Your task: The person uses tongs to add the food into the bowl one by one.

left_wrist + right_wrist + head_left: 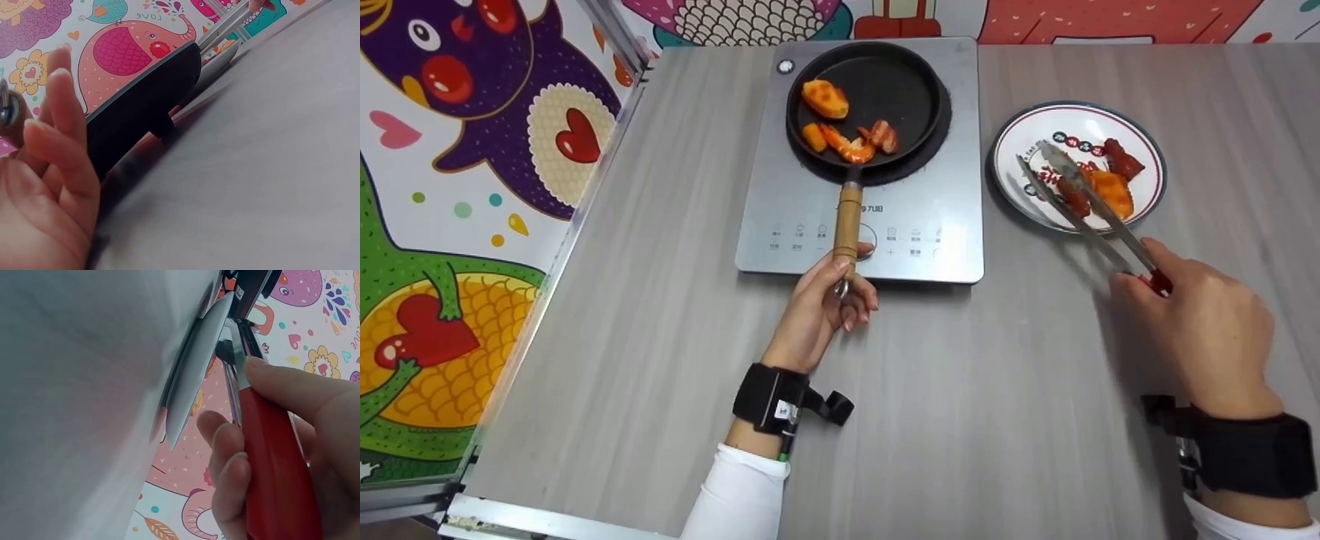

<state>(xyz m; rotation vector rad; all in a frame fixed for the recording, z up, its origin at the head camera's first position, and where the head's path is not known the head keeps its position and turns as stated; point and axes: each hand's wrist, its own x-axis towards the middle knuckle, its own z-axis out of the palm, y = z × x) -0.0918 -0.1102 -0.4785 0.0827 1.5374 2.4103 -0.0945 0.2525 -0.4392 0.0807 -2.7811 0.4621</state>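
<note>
My left hand (817, 311) holds the wooden handle (847, 221) of a black frying pan (885, 90), with several fingers loosely bent beneath. In the pan lie an orange-yellow food piece (825, 99), a small orange chunk (813, 137), a shrimp (851, 148) and a reddish bacon-like piece (883, 137). Over at the right, my right hand (1207, 322) grips metal tongs (1117, 225) by their red handle (278, 461). The tongs' tips are apart over a white plate (1012, 161). On the plate are a dark red piece (1123, 159), an orange piece (1112, 193) and another red piece (1074, 196), partly behind the tongs.
Beneath the pan is a silver induction cooker (780, 225) with touch controls, left of the plate. Both stand on a grey wood-grain table (645, 337). Cartoon-printed panels (502, 112) border the left and back, with a metal frame rail (562, 247) along the left edge.
</note>
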